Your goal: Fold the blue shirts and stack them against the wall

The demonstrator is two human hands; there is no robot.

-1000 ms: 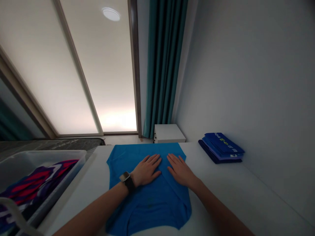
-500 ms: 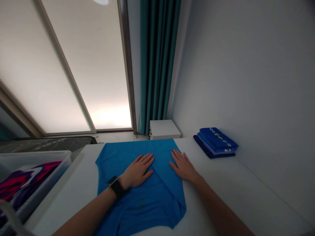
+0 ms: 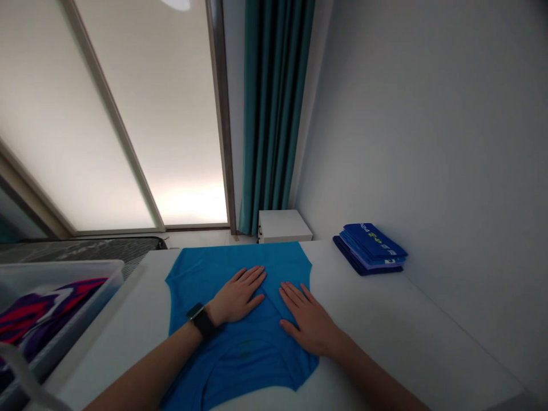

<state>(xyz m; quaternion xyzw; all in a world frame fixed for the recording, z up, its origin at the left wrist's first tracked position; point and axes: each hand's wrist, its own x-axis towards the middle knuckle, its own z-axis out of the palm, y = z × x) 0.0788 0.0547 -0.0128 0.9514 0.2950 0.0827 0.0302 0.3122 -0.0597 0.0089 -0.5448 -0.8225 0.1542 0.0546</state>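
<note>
A blue T-shirt (image 3: 222,268) lies spread on the white table, its neckline towards me and a diagonal crease or fold edge running down its right half. My left hand (image 3: 240,294), with a dark watch on the wrist, rests flat on the middle of the shirt, fingers stretched out. Just to its right, my right hand (image 3: 308,322) lies flat on the shirt's right part, palm down, fingers extended. Neither hand grips the cloth. Both palms hide the fabric beneath them.
A stack of folded blue clothes (image 3: 372,248) sits on the white table (image 3: 385,331) at the right, by the wall. At left stands a clear plastic bin (image 3: 103,297) holding red and purple clothing (image 3: 47,311). Behind the table are a white cabinet (image 3: 285,225) and a green curtain (image 3: 274,114).
My right hand has slid towards me and slightly left over the shirt, from near its far right edge. My left hand has stayed nearly in place.
</note>
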